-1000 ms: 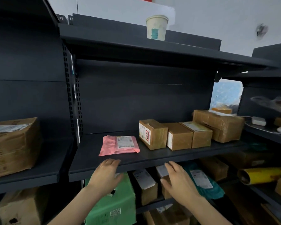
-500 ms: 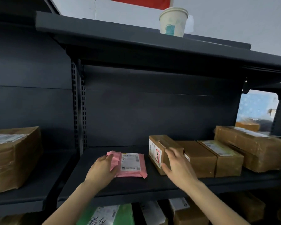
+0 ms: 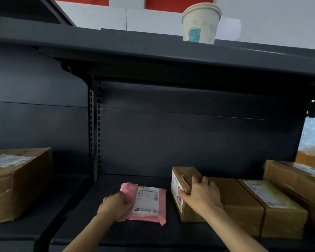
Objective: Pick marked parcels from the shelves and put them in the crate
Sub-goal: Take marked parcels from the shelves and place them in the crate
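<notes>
A flat pink parcel (image 3: 149, 204) with a white label lies on the dark middle shelf (image 3: 144, 231). My left hand (image 3: 115, 206) grips its left edge, fingers curled over the pink wrap. To its right stands a small brown carton (image 3: 185, 195) with a red-marked label on its front face. My right hand (image 3: 201, 194) lies over that carton's top front corner, thumb on the label face and fingers on top. No crate shows in this view.
Two more brown cartons (image 3: 244, 206) (image 3: 273, 206) sit tight against the gripped carton, and a larger one (image 3: 298, 179) lies behind at the right. A big carton (image 3: 16, 180) fills the left bay. A paper cup (image 3: 200, 22) stands on the top shelf (image 3: 153, 50).
Both hands rose from below the shelf edge onto the shelf. The left one took hold of the pink parcel, the right one closed on the small carton. The view moved closer and upward.
</notes>
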The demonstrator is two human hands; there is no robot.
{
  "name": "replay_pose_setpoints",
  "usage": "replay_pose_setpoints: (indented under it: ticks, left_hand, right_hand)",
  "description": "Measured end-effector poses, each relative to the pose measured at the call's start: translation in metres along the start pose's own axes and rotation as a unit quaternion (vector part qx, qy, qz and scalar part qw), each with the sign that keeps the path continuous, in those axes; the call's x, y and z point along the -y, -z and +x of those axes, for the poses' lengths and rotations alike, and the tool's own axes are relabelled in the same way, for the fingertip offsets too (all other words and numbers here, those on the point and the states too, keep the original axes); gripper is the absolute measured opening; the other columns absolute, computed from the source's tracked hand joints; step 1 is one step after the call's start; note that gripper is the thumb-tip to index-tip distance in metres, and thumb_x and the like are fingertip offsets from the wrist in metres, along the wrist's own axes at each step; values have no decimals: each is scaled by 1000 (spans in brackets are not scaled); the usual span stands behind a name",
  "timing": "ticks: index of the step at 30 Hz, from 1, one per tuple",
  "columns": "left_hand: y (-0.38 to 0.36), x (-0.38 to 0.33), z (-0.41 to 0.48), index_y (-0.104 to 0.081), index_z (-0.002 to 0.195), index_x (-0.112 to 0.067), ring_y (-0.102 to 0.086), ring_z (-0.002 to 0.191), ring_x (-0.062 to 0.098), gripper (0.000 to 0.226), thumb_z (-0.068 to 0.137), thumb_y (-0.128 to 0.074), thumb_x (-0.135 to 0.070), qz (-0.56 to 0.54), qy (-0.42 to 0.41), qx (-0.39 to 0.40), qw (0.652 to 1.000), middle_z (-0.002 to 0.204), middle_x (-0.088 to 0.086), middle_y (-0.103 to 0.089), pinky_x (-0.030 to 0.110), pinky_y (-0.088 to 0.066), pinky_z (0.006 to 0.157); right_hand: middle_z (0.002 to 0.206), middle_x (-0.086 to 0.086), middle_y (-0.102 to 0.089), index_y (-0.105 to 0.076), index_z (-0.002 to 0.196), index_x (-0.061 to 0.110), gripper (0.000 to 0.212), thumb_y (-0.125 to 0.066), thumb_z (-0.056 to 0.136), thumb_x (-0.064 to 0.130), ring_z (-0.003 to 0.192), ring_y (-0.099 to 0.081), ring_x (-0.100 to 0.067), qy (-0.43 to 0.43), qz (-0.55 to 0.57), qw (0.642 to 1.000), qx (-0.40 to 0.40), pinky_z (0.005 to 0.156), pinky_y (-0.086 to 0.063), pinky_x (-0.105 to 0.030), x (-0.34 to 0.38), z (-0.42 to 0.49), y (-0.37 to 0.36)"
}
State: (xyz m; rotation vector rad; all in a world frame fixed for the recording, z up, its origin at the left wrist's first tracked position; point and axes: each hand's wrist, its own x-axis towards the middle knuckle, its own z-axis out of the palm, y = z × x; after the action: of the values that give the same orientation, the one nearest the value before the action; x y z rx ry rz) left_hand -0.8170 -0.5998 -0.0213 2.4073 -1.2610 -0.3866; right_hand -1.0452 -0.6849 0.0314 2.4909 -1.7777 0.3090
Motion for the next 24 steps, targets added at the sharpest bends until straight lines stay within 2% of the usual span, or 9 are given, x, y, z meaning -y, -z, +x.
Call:
replay_pose_setpoints:
  ticks: [3,6,9,11,12,14,18,21,24]
  left_hand:
    - [-2,-9,-3,-52,104,-17,-62,92,20,48,76,-51,-56,-48,31,-6,998,97,0,-65,31,-51,80]
    - [-5,-12,-5,-46,123,-9,-57,94,20,65,71,-73,-39,-176,64,-32,982,116,7,-60,30,-48,75]
    - [-6,-9,-6,-40,131,-4,-56,93,20,75,69,-76,-27,-273,100,-53,955,123,12,-56,31,-49,73]
    - [-5,-4,-7,-51,119,2,-64,89,26,68,61,-76,-22,-337,123,-57,932,106,15,-65,39,-57,77]
    - [-5,1,-7,-56,111,3,-66,85,30,57,61,-75,-18,-367,131,-54,919,96,16,-67,43,-58,77]
    - [-4,10,-9,-60,104,4,-67,81,34,38,70,-74,-6,-428,141,-55,891,90,19,-68,49,-58,77]
    - [5,27,-14,-54,113,-1,-65,85,32,39,77,-68,1,-496,105,-126,853,99,17,-66,41,-56,68]
    - [15,33,-21,-50,108,-12,-62,81,25,31,82,-62,2,-527,74,-166,830,94,9,-62,33,-51,60]
    - [22,38,-24,-52,98,-16,-62,80,24,24,84,-58,3,-529,51,-182,828,92,7,-62,34,-52,63]
  right_hand:
    - [148,-17,-29,-27,142,20,75,-36,85,67,125,-39,-34,21,1,1000,-19,101,-38,-39,2,0,-5]
    - [150,-16,-26,-26,143,21,75,-37,85,67,127,-37,-35,30,9,999,-43,102,-36,-40,5,-2,-10]
    - [151,-15,-24,-26,143,21,75,-39,84,66,129,-35,-35,35,38,997,-60,104,-33,-41,6,-4,-14]
    - [153,-13,-21,-24,144,22,75,-39,84,65,131,-31,-34,43,62,995,-67,106,-30,-41,9,-6,-17]
    - [153,-12,-19,-23,144,22,75,-40,85,65,132,-29,-34,50,73,993,-74,107,-29,-41,11,-7,-19]
    - [153,-11,-19,-23,144,22,75,-42,85,63,132,-28,-33,65,96,989,-92,107,-28,-41,15,-10,-23]
    - [152,-10,-23,-31,142,19,74,-51,83,59,134,-26,-31,54,221,965,-132,108,-30,-42,17,-12,-34]
    - [149,-11,-29,-36,140,15,73,-58,81,52,135,-24,-30,36,362,921,-140,106,-33,-43,22,-12,-44]
    - [148,-11,-31,-37,140,13,71,-59,82,48,135,-24,-28,41,414,899,-139,105,-34,-42,29,-13,-52]
